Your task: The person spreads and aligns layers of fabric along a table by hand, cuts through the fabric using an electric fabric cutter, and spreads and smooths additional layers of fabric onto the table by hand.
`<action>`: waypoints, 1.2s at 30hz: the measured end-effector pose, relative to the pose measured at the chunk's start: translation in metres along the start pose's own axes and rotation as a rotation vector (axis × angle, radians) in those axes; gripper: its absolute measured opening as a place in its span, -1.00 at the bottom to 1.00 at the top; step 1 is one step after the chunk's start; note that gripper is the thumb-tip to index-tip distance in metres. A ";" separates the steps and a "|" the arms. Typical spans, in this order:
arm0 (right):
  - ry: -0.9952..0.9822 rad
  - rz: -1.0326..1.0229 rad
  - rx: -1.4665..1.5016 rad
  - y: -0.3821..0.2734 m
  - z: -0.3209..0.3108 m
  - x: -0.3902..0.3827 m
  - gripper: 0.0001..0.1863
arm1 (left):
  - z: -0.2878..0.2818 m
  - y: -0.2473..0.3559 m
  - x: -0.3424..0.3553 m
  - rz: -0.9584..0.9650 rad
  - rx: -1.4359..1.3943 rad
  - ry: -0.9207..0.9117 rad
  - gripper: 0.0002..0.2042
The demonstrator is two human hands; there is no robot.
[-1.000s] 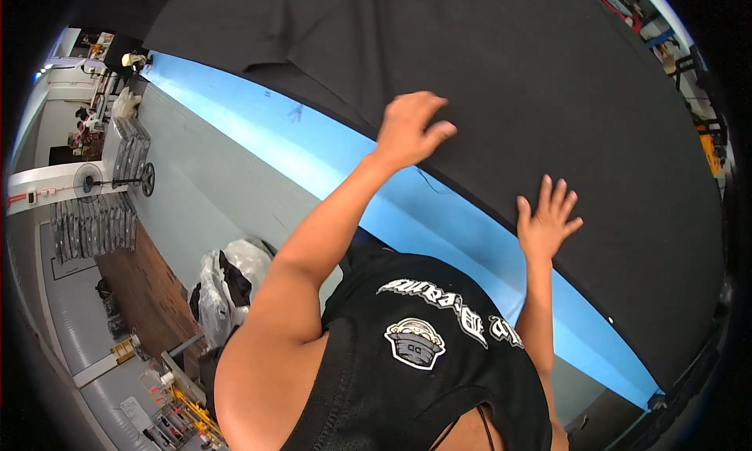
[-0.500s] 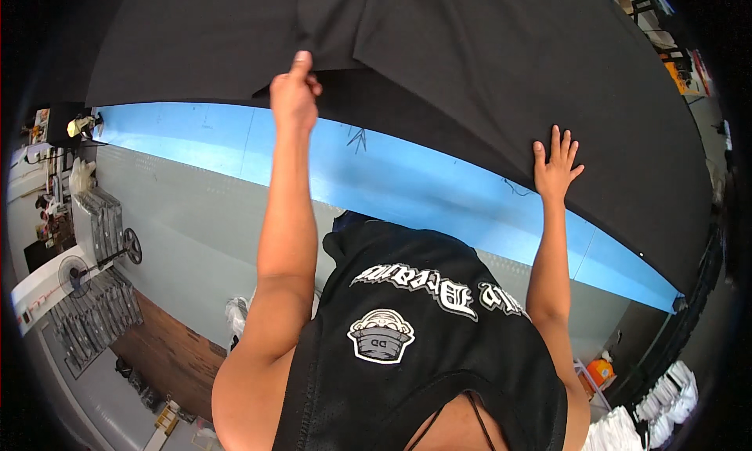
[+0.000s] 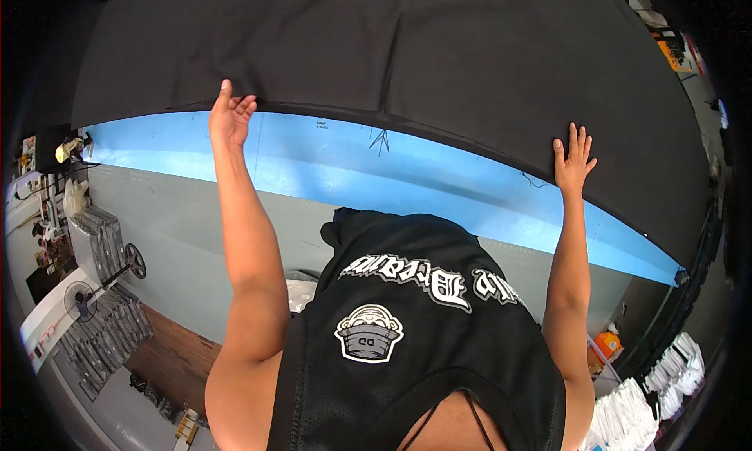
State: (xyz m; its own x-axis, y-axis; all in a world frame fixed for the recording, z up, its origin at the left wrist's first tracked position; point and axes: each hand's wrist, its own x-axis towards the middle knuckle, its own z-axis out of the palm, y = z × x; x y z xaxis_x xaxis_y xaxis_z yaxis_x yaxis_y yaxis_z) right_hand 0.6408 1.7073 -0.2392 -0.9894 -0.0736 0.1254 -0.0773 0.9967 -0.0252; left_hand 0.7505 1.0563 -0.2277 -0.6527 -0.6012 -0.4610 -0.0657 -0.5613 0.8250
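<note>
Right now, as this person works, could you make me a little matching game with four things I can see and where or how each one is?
Things:
1. Left hand
2. Right hand
3. Blue surface
4. White bundle

Places and states:
A. Down at the lower right of the picture
B. Fingers spread, laid on the black cloth
C. Shows as a long band between the cloth and the person's shirt
D. At the cloth's near edge, thumb pointing toward the top of the picture

Right pairs: 1-D, 2-B, 3-C, 4-A.
</note>
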 end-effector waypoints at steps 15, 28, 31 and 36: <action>0.039 0.054 0.014 0.011 -0.001 -0.005 -0.35 | -0.014 0.013 -0.002 0.195 0.512 0.171 -0.57; -0.020 0.076 -0.016 0.006 -0.012 -0.001 -0.35 | -0.036 -0.004 0.016 0.402 0.791 0.132 -0.49; 0.072 0.088 0.096 -0.039 -0.019 0.006 -0.34 | -0.042 -0.005 0.018 0.465 0.846 0.129 -0.48; 0.102 -0.212 0.164 -0.192 -0.041 0.017 -0.31 | -0.032 -0.003 0.008 0.322 0.725 0.122 -0.47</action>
State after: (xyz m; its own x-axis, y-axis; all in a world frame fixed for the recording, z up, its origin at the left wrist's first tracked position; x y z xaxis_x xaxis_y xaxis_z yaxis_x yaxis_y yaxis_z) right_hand 0.6441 1.5159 -0.1912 -0.9321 -0.2678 0.2440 -0.3084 0.9399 -0.1465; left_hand 0.7691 1.0351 -0.2446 -0.6386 -0.7522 -0.1622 -0.3893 0.1340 0.9113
